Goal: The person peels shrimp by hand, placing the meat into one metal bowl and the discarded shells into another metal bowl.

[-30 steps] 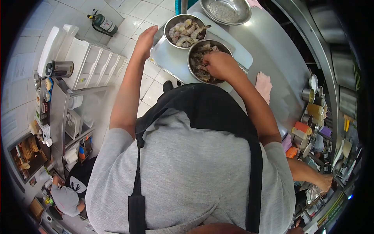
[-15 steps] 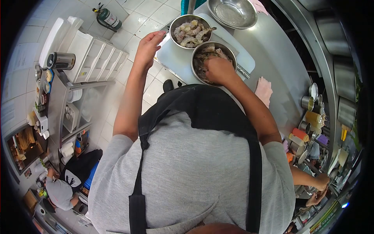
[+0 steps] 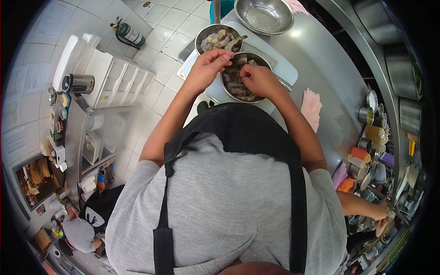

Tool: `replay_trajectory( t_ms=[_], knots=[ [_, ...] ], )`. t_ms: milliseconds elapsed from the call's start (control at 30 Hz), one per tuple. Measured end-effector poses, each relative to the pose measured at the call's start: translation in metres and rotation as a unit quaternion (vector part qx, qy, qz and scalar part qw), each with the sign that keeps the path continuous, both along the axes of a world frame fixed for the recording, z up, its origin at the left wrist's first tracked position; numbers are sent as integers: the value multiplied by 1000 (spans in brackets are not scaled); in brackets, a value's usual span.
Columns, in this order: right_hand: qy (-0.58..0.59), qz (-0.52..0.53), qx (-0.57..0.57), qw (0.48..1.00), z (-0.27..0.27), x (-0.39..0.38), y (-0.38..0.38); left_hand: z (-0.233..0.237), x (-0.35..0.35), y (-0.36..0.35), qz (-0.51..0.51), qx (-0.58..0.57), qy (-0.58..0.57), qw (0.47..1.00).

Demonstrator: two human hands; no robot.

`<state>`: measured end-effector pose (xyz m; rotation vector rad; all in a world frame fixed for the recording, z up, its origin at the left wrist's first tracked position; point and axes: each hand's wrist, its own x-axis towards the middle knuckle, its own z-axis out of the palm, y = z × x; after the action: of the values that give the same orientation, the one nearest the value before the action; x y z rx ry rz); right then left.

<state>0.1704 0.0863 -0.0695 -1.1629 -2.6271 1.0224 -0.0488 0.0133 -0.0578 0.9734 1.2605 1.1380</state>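
Note:
A metal bowl [image 3: 261, 97] of dark, grey-looking shrimp [image 3: 235, 86] stands close in front of my apron. Over its right side is my right hand [image 3: 261, 81], fingers closed in a pinch just above the shrimp; whatever they grip is hidden. My left hand [image 3: 206, 68] hovers at the same bowl's upper left edge. Its thumb and fingertips are pressed together, and I cannot make out anything between them. Just beyond sits a second metal bowl [image 3: 197, 44], holding paler, peeled-looking shrimp [image 3: 220, 40]. Both bowls rest at a white cutting board [image 3: 286, 68].
A knife handle [image 3: 285, 84] juts out beside the near bowl. A perforated metal basin [image 3: 265, 16] stands at the back, and a pink cloth [image 3: 310, 109] lies on the steel counter [image 3: 334, 91]. Pots and bottles line the right. Co-workers are at lower left and right.
My left hand has moved right, from beside the far bowl to the near bowl's edge, its fingers now pinched. My right hand has lifted slightly out of the shrimp.

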Motion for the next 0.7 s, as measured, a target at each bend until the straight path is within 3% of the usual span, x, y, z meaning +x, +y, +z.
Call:
replay_trajectory(
  t_ms=[167,233,367,500,600,667,700],
  knots=[
    [-96,79,44,991,-7,-23,-17,6,-14,-4,28,4,21,999],
    [-163,128,-9,978,-11,-33,-18,6,-16,-6,45,-5,15,999],
    [-125,141,-63,980,-41,-31,-8,1,-16,-10,53,-6,7,999],
    [-169,159,-139,963,-40,-28,3,-2,-17,-13,48,-13,-1,999],
    [-116,156,-241,951,-43,-17,14,-4,-18,-14,41,-11,5,999],
    [12,99,-388,916,-52,-10,23,-5,-17,-15,34,-7,9,999],
    [11,100,-388,916,-44,-7,26,-3,-16,-16,7,-9,21,1000]
  ],
)
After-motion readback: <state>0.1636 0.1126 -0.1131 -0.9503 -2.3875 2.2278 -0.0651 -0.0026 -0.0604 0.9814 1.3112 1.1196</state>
